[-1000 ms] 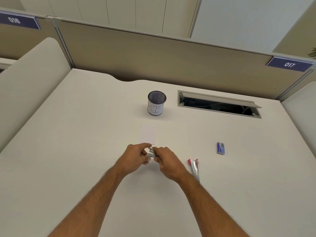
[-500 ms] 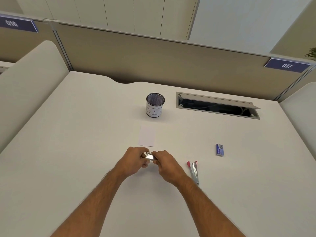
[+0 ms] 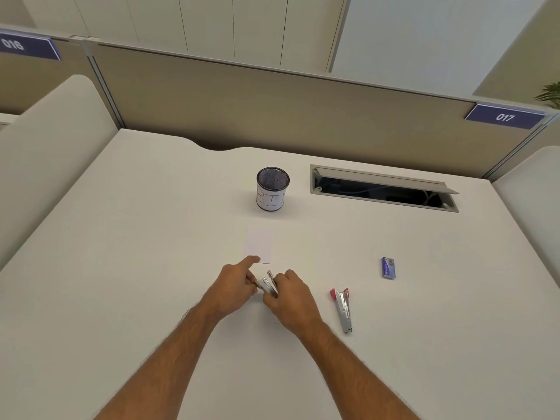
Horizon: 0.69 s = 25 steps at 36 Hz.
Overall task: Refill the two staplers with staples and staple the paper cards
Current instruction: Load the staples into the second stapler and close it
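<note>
Centrally, near tabletop edge: both hands meet on a small silver stapler. Left hand pinches its nearer end, forefinger stretched out toward the paper card. Right hand curls round the other side; the stapler looks hinged open between them. Card lies flat just beyond the fingertips, long axis running away from the person. Second stapler, pink-tipped, rests well right of the right hand, apparently open. Blue staple box farther right. Judged: still loading; the right hand is the nearer one for fetching staples.
</note>
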### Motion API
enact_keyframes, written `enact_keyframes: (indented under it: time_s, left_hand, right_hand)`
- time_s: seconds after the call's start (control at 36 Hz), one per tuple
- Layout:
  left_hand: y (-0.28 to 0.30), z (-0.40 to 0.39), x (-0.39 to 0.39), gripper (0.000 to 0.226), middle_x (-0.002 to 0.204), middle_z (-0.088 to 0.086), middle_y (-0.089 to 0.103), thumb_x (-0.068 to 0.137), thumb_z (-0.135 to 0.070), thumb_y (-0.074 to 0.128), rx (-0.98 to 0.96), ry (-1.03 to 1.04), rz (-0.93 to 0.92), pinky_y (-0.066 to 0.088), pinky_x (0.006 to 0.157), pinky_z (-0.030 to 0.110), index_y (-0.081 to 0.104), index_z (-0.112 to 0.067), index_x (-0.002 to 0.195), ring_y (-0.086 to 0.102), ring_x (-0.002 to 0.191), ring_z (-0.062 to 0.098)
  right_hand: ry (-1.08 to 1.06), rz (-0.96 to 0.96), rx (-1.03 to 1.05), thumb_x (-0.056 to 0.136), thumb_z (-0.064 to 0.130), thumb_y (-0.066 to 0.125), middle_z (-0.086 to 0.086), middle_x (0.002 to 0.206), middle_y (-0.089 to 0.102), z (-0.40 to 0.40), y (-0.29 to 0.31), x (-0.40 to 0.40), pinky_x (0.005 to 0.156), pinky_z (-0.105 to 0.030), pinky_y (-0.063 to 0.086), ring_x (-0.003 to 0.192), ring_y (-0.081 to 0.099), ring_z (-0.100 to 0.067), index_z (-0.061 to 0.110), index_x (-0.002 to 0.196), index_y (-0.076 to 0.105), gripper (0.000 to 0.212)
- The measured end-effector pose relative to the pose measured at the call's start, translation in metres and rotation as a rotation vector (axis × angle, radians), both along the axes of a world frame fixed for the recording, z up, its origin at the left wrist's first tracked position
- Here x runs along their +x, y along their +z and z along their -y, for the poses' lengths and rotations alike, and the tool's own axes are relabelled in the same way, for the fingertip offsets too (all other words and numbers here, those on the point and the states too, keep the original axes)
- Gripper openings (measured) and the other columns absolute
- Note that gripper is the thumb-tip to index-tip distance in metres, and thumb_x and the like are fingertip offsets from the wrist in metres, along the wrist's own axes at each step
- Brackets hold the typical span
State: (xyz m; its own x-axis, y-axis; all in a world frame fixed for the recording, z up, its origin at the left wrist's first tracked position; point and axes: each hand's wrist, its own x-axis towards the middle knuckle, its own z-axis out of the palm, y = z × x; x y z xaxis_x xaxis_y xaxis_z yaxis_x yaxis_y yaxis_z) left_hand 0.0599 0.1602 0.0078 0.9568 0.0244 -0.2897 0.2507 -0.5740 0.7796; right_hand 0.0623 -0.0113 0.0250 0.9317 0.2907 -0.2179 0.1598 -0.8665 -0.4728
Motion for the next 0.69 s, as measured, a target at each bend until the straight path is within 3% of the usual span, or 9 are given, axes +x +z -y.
enact_keyframes:
  time_s: [0.22,0.39,0.47,0.58,0.69]
  left_hand:
    - [-0.003,-0.007,0.006,0.034,0.087,0.002,0.071,0.095,-0.003,0.053,0.117,0.102,0.076,0.06,0.078,0.039,0.065,-0.015,0.125,0.071,0.079,0.021]
    - [-0.002,-0.009,0.011,0.027,0.088,0.001,0.072,0.099,-0.003,0.051,0.132,0.177,0.135,0.06,0.082,0.039,0.069,-0.009,0.119,0.07,0.081,0.021]
    - [-0.002,-0.013,0.012,0.027,0.093,0.002,0.071,0.1,-0.001,0.05,0.154,0.178,0.15,0.059,0.086,0.039,0.07,-0.008,0.118,0.069,0.085,0.022]
    - [-0.001,-0.02,0.015,0.03,0.093,0.001,0.07,0.098,0.001,0.048,0.154,0.195,0.147,0.057,0.085,0.036,0.07,-0.008,0.117,0.067,0.087,0.022]
    - [-0.002,-0.027,0.018,0.031,0.098,0.004,0.073,0.098,0.002,0.047,0.157,0.201,0.15,0.057,0.087,0.035,0.07,-0.008,0.116,0.067,0.09,0.023]
  right_hand:
    - [-0.15,-0.053,-0.031,0.091,0.04,0.058,-0.007,0.097,0.066,-0.023,-0.002,-0.003,0.063,-0.03,0.037,0.077,0.054,-0.024,0.013,0.095,0.054,0.028]
    - [-0.198,-0.129,-0.022,0.091,0.043,0.057,-0.007,0.099,0.068,-0.041,-0.004,-0.003,0.061,-0.029,0.041,0.082,0.063,-0.024,0.015,0.093,0.05,0.029]
    - [-0.224,-0.159,0.002,0.091,0.043,0.06,-0.006,0.102,0.07,-0.051,-0.006,-0.002,0.055,-0.025,0.037,0.08,0.062,-0.022,0.013,0.1,0.058,0.031]
    - [-0.25,-0.19,-0.006,0.091,0.041,0.061,-0.005,0.104,0.071,-0.062,-0.011,-0.004,0.062,-0.026,0.041,0.089,0.068,-0.024,0.011,0.109,0.063,0.035]
    - [-0.27,-0.209,-0.02,0.09,0.042,0.058,-0.005,0.102,0.071,-0.066,-0.012,-0.004,0.067,-0.03,0.05,0.09,0.069,-0.025,0.012,0.103,0.063,0.033]
